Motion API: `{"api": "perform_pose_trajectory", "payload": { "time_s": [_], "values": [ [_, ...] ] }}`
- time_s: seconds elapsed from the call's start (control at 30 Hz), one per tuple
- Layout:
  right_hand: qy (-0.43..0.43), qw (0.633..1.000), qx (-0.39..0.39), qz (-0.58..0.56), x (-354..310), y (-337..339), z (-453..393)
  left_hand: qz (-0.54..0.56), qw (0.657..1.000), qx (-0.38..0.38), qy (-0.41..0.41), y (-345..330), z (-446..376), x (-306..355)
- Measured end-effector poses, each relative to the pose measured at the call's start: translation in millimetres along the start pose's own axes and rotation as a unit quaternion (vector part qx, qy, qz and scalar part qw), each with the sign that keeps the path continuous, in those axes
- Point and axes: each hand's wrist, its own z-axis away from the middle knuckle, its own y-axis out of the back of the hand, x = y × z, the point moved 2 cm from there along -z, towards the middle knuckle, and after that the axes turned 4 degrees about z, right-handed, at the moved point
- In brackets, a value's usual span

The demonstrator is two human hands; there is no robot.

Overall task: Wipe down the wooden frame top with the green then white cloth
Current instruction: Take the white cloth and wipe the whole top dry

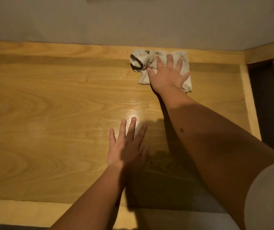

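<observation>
White-cloth pass, judging by no green cloth in view; right hand [169,76] flat, fingers spread, pressing crumpled white terry cloth [151,63] on glossy wooden frame top [53,103]; left hand [127,146] flat, holding nothing; next: sweep the unwiped wood.

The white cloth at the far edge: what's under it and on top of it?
On top of the white cloth lies the right hand, fingers spread flat. Under it is the wooden frame top; the wood directly beneath is covered, so its state cannot be seen.

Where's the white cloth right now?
In the head view the white cloth lies at the far right of the wooden top, close to the wall, flat under the right hand.
</observation>
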Motion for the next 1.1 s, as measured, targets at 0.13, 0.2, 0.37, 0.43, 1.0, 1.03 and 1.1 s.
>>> {"api": "perform_pose_trajectory", "payload": {
  "time_s": [0.13,0.2,0.37,0.43,1.0,1.03,1.1],
  "values": [
    [0.019,1.0,-0.004,0.004,10.6,-12.9,61.5,0.04,0.999,0.022,-0.002,3.0,3.2,0.8],
    [0.022,1.0,0.006,-0.001,21.2,-20.0,96.8,0.043,0.999,0.025,-0.003,3.3,4.9,1.8],
    [0.008,1.0,-0.003,0.022,41.1,-36.3,177.3,0.045,0.999,0.002,0.011,3.7,4.5,3.9],
    [0.004,1.0,-0.003,0.025,51.8,-40.8,206.5,0.055,0.998,0.007,0.015,4.0,4.6,4.8],
    [-0.016,0.997,0.078,0.016,160.1,-70.5,386.5,0.024,0.999,-0.039,-0.03,-5.5,-24.6,97.2],
    [-0.015,0.996,0.083,0.014,159.3,-70.1,385.2,0.022,0.999,-0.035,-0.024,-8.9,-25.7,97.4],
    [-0.024,0.997,0.077,0.01,157.5,-68.5,379.2,0.019,0.999,-0.025,-0.019,-10.0,-27.1,94.4]
  ]
}}
